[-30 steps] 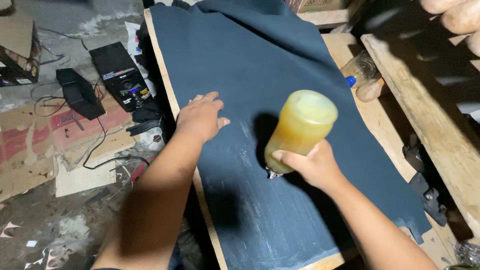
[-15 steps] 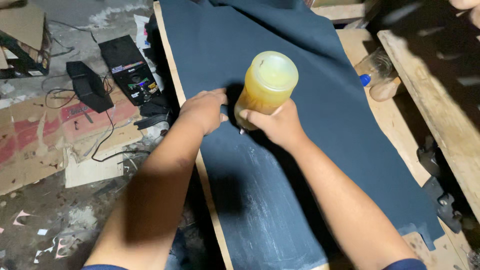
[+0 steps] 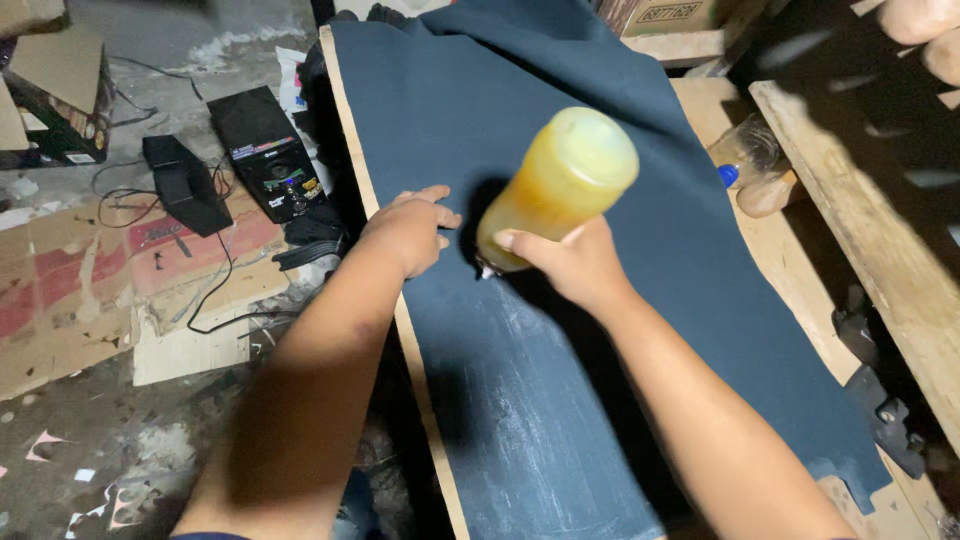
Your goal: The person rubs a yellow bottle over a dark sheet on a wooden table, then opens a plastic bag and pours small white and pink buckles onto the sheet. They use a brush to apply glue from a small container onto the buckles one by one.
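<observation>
Big dark blue sheet [image 3: 600,300] covers the wooden surface [image 3: 900,270], its top end cut off by the frame. Left hand [image 3: 410,230] lies flat, fingers spread, at the sheet's left border. Right hand [image 3: 575,265] grips the yellow bottle [image 3: 555,190], tilted, nozzle down-left touching the sheet, base up-right; nozzle tip hard to see.

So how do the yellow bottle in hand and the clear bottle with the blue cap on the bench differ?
The yellow bottle is gripped by the right hand, tipped nozzle-down onto the dark sheet; the clear bottle lies untouched on the wooden bench. The yellow bottle looks bigger and is cloudy amber; the clear bottle is see-through. Both look plastic.
</observation>
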A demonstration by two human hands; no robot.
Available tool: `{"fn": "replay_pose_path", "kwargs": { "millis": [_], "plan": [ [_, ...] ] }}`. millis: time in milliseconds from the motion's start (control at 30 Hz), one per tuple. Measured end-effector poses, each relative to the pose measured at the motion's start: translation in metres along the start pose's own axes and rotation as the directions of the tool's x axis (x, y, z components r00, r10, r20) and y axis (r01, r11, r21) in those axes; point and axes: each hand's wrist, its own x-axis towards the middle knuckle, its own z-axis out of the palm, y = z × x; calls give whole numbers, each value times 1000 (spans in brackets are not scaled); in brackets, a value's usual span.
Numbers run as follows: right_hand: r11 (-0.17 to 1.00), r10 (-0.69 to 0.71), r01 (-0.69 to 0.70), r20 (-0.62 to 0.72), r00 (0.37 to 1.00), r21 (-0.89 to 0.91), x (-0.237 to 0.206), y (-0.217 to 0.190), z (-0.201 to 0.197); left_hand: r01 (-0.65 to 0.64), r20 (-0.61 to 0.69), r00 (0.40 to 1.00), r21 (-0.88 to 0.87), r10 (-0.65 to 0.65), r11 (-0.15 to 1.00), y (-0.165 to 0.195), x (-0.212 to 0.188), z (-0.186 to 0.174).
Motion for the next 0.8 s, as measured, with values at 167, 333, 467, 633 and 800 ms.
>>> {"fn": "replay_pose_path", "kwargs": {
  "millis": [167, 333, 467, 633, 800],
  "plan": [
    [998, -47, 43, 99, 994, 40, 12, 6, 26, 21, 45, 999, 91, -25, 996, 0, 4, -2],
    [977, 181, -197, 164, 970, 86, -59, -21, 18, 1, -70, 998, 10, 0, 1000, 0, -2, 0],
    [994, 79, -88, 137, 988, 61, -105, -37, -5, -34, -141, 989, 96, 48, 995, -4, -15, 5],
    [996, 38, -37, -20, 999, 87, -57, -23, -10, 13, -75, 997, 10, -12, 1000, -10, -20, 0],
    [999, 20, -25, 97, 995, 44, -1, -14, 28, 160, 70, 986, -166, -150, 973, -12, -18, -12]
  ]
}}
